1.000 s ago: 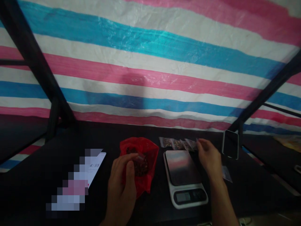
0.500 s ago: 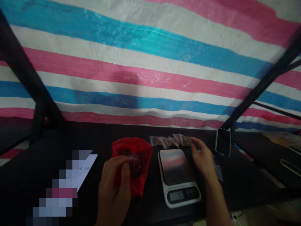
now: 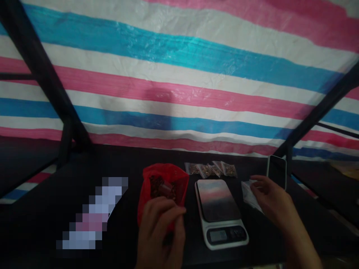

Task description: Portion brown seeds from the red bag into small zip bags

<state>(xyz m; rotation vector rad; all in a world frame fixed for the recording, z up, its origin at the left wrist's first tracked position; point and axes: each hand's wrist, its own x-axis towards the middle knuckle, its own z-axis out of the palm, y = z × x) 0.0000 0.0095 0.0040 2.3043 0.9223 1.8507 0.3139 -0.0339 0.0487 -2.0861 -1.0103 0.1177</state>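
My left hand [image 3: 162, 231] hovers at the near side of a red plastic bag [image 3: 181, 183], covering part of it. Its thumb and index finger are apart, with nothing visible between them. Small brown pieces [image 3: 155, 183] fill the bag, and a small clear plastic item [image 3: 167, 188], its kind unclear, lies on them. Right of the scale, my right hand [image 3: 267, 196] has its fingers closed at the top edge of a small clear plastic bag [image 3: 249, 194]; the thumb is mostly hidden. The white kitchen scale [image 3: 220, 201] stands between my hands, its steel platform bare.
Several filled zip bags [image 3: 207, 170] lie overlapping in a row behind the scale. A phone [image 3: 277, 171] leans by the right frame post. A pixelated bright object [image 3: 92, 216] lies at left on the black table [image 3: 117, 160]. Striped sheeting [image 3: 179, 86] hangs behind.
My right hand has left the row of filled bags and come to the clear bags at the right. My left hand has drawn back from inside the red bag. The view has shifted slightly.
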